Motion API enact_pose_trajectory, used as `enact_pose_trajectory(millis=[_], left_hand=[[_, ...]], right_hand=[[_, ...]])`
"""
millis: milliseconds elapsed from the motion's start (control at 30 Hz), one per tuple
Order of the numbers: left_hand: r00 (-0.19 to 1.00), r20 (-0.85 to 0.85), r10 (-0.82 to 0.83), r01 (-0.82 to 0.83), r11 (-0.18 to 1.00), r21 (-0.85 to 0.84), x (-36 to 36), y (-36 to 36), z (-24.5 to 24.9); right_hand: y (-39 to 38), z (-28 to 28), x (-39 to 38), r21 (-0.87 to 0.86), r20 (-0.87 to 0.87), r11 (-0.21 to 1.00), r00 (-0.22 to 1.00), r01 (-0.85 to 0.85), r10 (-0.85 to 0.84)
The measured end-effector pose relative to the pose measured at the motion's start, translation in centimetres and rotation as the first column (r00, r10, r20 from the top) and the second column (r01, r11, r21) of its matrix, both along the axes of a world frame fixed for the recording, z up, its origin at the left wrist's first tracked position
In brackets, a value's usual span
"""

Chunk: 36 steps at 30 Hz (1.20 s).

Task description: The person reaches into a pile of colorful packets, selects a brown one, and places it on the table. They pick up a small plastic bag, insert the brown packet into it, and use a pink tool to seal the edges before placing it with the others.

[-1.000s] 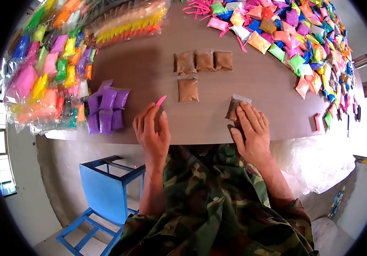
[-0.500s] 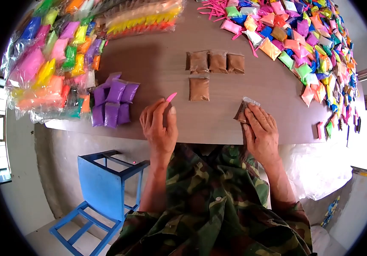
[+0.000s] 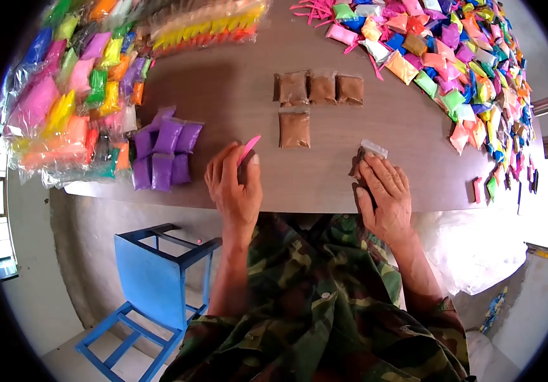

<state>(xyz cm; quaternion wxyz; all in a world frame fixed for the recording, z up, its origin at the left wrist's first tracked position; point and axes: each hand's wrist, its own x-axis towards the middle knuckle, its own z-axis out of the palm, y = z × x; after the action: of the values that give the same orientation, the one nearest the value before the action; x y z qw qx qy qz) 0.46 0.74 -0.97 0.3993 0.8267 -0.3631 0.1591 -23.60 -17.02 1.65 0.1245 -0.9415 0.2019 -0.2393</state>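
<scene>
A small pink pointed plastic stick is held between the fingers and thumb of my left hand, above the table near its front edge. My right hand lies over a brown packet in a clear bag, its fingers together on top. Only the bag's clear upper end and a dark left edge show; the fingers hide the rest. Between and beyond my hands, three brown packets lie in a row, with another single brown packet below the left one. Left of my left hand sits a cluster of purple packets.
Clear bags of multicoloured packets fill the table's left side. A large loose heap of coloured packets covers the right, with pink sticks at its far end. A blue chair stands below the table's front left edge.
The view has shifted slightly. My left hand has tilted the pink stick a little, showing more of it. My right hand stays on the brown packet, its fingers slightly shifted.
</scene>
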Motion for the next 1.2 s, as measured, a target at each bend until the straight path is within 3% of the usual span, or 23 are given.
enact_pose_trajectory(millis=[67,200,300,533,600,667,733,767,833,900,967,1067,1133,1200], left_hand=[[0.999,0.013,0.053,-0.054,0.996,0.076,-0.1,-0.3,0.5],[0.999,0.037,0.006,-0.010,0.995,0.095,1.2,0.3,0.3],[0.998,-0.063,-0.026,0.034,0.991,0.127,2.4,1.1,0.9],[0.974,0.181,-0.135,0.075,0.949,0.307,3.4,1.7,1.1],[0.995,0.068,-0.075,0.054,0.960,0.274,3.0,1.4,1.4],[0.992,0.040,-0.121,0.111,0.972,0.207,2.0,0.7,2.2],[0.881,-0.457,-0.121,0.136,0.991,-0.002,-1.1,-0.6,3.4],[0.876,-0.429,-0.220,0.217,0.975,-0.055,-2.5,-1.6,3.3],[0.878,-0.316,-0.358,0.399,0.914,0.074,-5.2,-3.9,3.4],[0.835,-0.194,-0.514,0.538,0.837,0.100,-8.5,-7.4,4.2],[0.738,-0.351,-0.575,0.618,0.786,0.012,-11.3,-10.4,4.4],[0.713,-0.328,-0.620,0.677,0.730,0.091,-13.1,-13.0,3.9],[0.697,-0.278,-0.661,0.697,0.715,0.047,-13.1,-14.0,3.3],[0.682,-0.367,-0.633,0.686,0.728,0.019,-12.8,-14.6,3.3]], right_hand=[[-0.1,-0.1,0.2,0.024,0.054,1.000,0.999,0.004,-0.005],[-0.4,-0.4,-0.1,0.068,0.142,0.998,0.990,-0.002,-0.007],[-0.6,-0.2,-1.2,0.051,0.169,0.999,0.986,0.003,-0.012],[-3.2,-0.1,-6.1,0.031,0.207,0.998,0.977,0.045,-0.050],[-3.9,-0.5,-6.9,0.019,0.216,0.997,0.973,0.080,-0.082],[-4.2,-1.2,-7.1,0.059,0.286,0.994,0.952,0.096,-0.109],[-4.0,-1.3,-6.6,0.052,0.304,0.990,0.942,0.135,-0.144],[-3.9,-1.4,-6.3,0.042,0.321,0.987,0.933,0.156,-0.161],[-3.8,-2.0,-6.1,0.036,0.353,0.984,0.919,0.176,-0.177],[-3.9,-2.3,-6.0,0.025,0.385,0.980,0.903,0.199,-0.193],[-4.0,-2.2,-6.2,0.001,0.399,0.981,0.899,0.196,-0.180],[-4.1,-2.2,-6.1,-0.021,0.448,0.982,0.880,0.186,-0.157],[-4.2,-2.4,-6.1,-0.023,0.468,0.978,0.867,0.206,-0.171],[-3.9,-2.6,-6.0,-0.023,0.482,0.973,0.855,0.229,-0.190]])
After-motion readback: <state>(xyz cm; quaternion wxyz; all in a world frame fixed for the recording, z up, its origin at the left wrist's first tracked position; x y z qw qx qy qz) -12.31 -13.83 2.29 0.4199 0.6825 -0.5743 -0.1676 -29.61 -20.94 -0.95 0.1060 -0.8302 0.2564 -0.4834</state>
